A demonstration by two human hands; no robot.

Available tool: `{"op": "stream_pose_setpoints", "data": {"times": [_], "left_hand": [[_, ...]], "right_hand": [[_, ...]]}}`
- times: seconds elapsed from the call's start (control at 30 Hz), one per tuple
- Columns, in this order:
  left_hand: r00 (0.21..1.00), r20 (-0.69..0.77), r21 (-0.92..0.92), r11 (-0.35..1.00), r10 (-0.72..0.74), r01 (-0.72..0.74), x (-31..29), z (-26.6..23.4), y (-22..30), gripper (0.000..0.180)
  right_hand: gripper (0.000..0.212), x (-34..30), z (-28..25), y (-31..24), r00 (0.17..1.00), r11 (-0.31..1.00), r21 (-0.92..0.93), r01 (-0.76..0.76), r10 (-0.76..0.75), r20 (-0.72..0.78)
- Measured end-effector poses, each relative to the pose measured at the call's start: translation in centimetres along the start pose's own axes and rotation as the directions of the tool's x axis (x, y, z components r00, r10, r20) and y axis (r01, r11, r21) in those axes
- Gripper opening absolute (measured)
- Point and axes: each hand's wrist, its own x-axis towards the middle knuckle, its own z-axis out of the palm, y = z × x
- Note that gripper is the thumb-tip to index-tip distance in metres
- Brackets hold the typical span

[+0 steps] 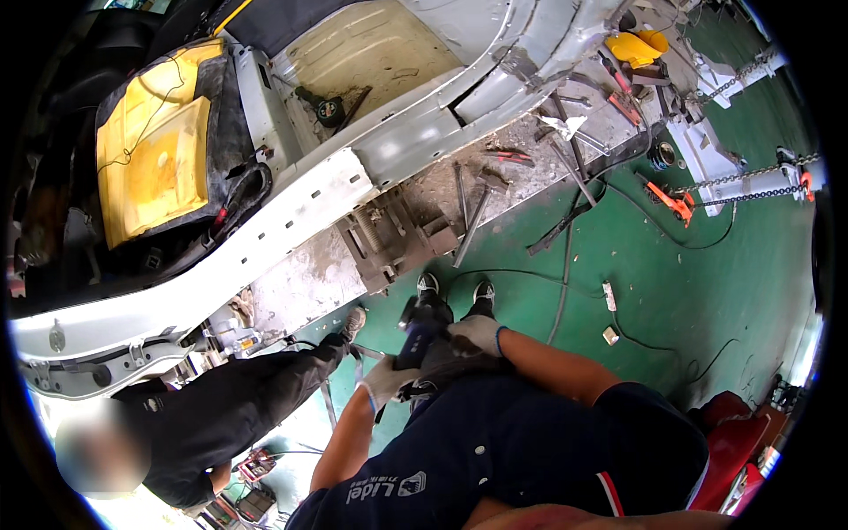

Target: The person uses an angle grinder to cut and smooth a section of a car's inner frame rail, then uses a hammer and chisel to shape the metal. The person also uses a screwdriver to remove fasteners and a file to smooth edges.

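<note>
In front of my body, above the floor, is a dark handheld power tool (422, 339); its exact kind is hard to make out. My left hand (389, 380), in a pale work glove, is closed on its near left side. On the other side my right hand (478, 334), also gloved, has its fingers curled against the tool, partly hidden. Beyond my feet stands a steel clamp (382, 237) under the punched sill of a grey car body (291, 208). A hammer (481, 199) lies on the bench beside the clamp.
A co-worker in dark clothes (225, 415) stands close on my left. Hand tools and scraps litter the metal bench (424, 190). On the green floor (530, 287) are cables, a power strip (609, 297) and an orange clamp (670, 203) with chains. A yellow seat-shaped panel (163, 163) lies inside the car.
</note>
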Motion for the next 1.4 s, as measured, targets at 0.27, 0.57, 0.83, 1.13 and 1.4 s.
{"op": "stream_pose_setpoints", "data": {"times": [0.27, 0.57, 0.83, 1.13, 1.4], "left_hand": [[0.954, -0.299, -0.368, 0.926, -0.035, -0.081, -0.1, -8.2, -8.0, 0.045], [0.597, -0.793, -0.139, 0.99, -0.117, 0.01, 22.1, -20.5, -14.8, 0.057], [0.41, -0.88, -0.078, 0.926, -0.238, 0.37, 30.4, -21.1, -7.7, 0.077], [0.622, -0.676, -0.259, 0.918, -0.395, 0.301, 38.7, -21.1, -13.4, 0.1], [0.801, -0.557, -0.233, 0.967, -0.219, 0.102, 28.7, -20.8, -12.1, 0.07]], "right_hand": [[0.02, 1.8, -12.1, 8.0, 0.816, 0.996, -0.089, 0.021, -0.069, -0.575], [0.022, -2.4, -11.7, 6.2, 0.727, 0.912, 0.408, 0.041, 0.253, -0.639], [0.027, -4.2, -6.8, 2.7, 0.564, 0.954, 0.297, 0.044, 0.222, -0.796], [0.035, -3.0, -5.8, 4.5, 0.57, 0.946, 0.316, -0.071, 0.299, -0.766], [0.046, 5.2, -9.1, 3.8, 0.645, 0.878, -0.219, -0.425, 0.124, -0.754]]}}
